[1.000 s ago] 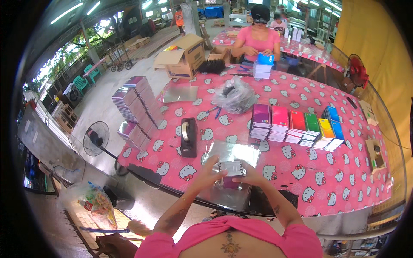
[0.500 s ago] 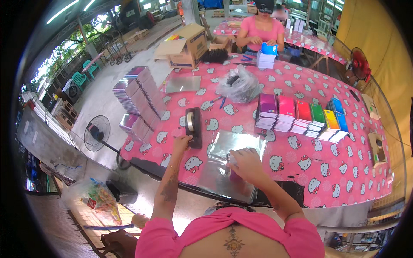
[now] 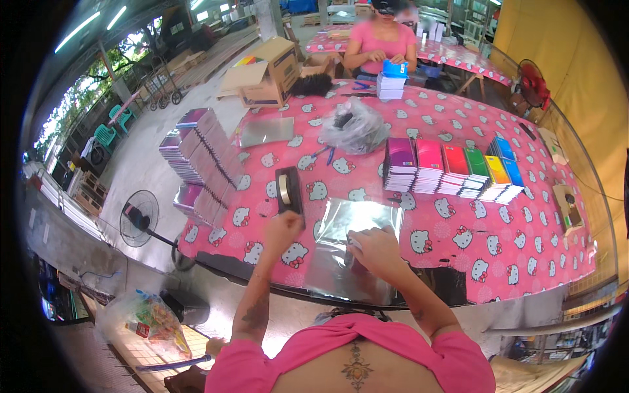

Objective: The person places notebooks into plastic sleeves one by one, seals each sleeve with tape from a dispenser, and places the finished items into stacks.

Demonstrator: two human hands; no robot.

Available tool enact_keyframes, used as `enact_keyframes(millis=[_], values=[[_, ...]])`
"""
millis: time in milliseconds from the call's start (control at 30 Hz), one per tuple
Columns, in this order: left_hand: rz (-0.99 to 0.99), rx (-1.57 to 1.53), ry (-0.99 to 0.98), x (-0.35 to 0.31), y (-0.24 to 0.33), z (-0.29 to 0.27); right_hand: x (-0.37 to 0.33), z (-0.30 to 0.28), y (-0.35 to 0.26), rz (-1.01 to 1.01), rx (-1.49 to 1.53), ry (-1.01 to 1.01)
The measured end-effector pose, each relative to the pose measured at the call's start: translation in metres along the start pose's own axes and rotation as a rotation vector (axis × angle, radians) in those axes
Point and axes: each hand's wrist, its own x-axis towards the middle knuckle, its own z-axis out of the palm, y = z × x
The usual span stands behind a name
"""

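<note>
Apparently, left hand (image 3: 283,229) pinches at tape dispenser (image 3: 288,191); right hand (image 3: 373,247) presses clear bag (image 3: 354,245), fingers curled.

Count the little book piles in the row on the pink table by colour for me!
Purple pile: 1
Pink pile: 1
Red pile: 1
Green pile: 1
Yellow pile: 1
Blue pile: 1
Total: 6 piles in the row.

The left hand (image 3: 283,229) no longer meets the right over the clear sheet (image 3: 350,245); it now reaches left to the tape dispenser (image 3: 288,190), while the right hand (image 3: 373,247) presses down on the sheet.
</note>
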Motion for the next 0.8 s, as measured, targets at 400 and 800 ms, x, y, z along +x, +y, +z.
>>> enact_keyframes(millis=[400,800], values=[[0.638,-0.266,-0.516,0.028,0.046,0.031,-0.008,-0.017,0.002,-0.043,0.0,-0.075],[0.891,-0.07,-0.279,0.032,0.073,0.081,-0.045,0.049,0.08,-0.215,0.396,0.058]])
